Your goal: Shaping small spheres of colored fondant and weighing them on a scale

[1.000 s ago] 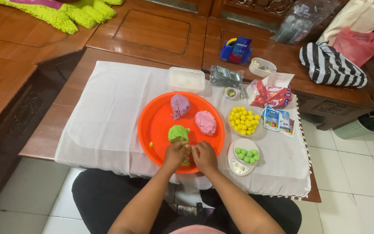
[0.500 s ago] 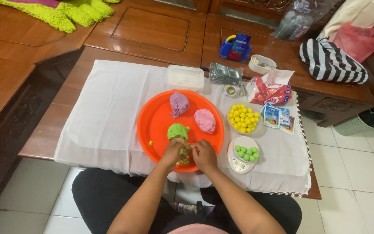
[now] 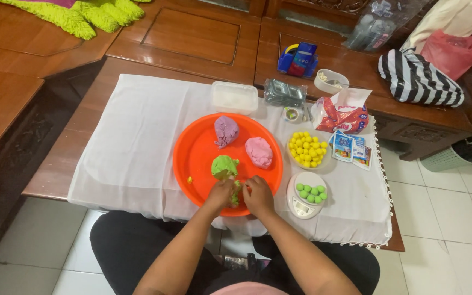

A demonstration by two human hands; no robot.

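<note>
Over the orange tray [image 3: 192, 158], your left hand [image 3: 220, 192] and right hand [image 3: 258, 194] both pinch a green dough strip [image 3: 236, 192] beside the green lump [image 3: 223, 166].

The left hand [image 3: 220, 193] and right hand [image 3: 258, 194] hide most of the green dough piece [image 3: 236, 191] pinched between them at the orange tray's [image 3: 195, 158] near rim, and the green fringed cloth [image 3: 77, 13] is cut off by the top edge.

Low wooden surface [image 3: 72, 164] under a white cloth [image 3: 137, 131] — more dark panelled wood [image 3: 192, 38] behind it. Pale tiled floor [image 3: 443, 218] to the right, evenly lit — a green shaggy rug [image 3: 77, 16] up top left.
</note>
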